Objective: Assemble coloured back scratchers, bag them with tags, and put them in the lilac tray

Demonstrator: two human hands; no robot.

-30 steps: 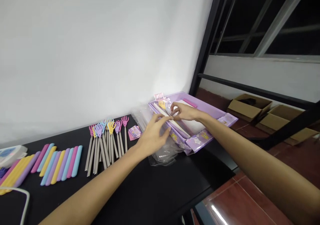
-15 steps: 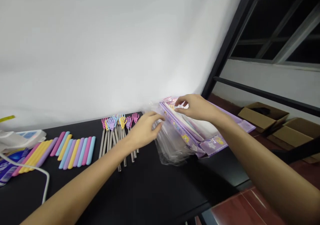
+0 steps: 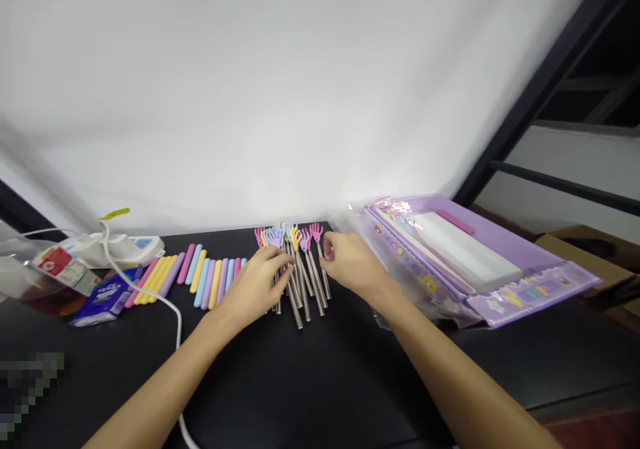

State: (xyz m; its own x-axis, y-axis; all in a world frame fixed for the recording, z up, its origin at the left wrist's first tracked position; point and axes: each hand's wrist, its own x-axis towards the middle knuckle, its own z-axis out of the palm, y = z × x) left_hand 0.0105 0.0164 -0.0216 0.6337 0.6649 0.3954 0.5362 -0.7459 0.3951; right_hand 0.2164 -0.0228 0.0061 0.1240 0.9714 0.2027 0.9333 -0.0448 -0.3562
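My hands hang apart on either side of the metal-rodded scratchers (image 3: pixel 311 276), palms down, forearms reaching in from below. My left hand (image 3: pixel 257 279) bends over the rods' left side, thumb and fingertips near each other; my right hand (image 3: pixel 353 266) curls its fingers towards the thumb beside the rightmost one. Whether either grips a rod, I cannot tell. The scratchers lie in a loose, overlapping bunch on the black worktop (image 3: pixel 310 382), slim silver rods towards me, little splayed claw heads in pink, yellow, blue and purple towards the wall. To their left, coloured sticks (image 3: pixel 203 281) lie side by side, then a blue packet (image 3: pixel 107 296). To the right, clear plastic lies against a purple box (image 3: pixel 503 236) holding a white slab (image 3: pixel 460 249).
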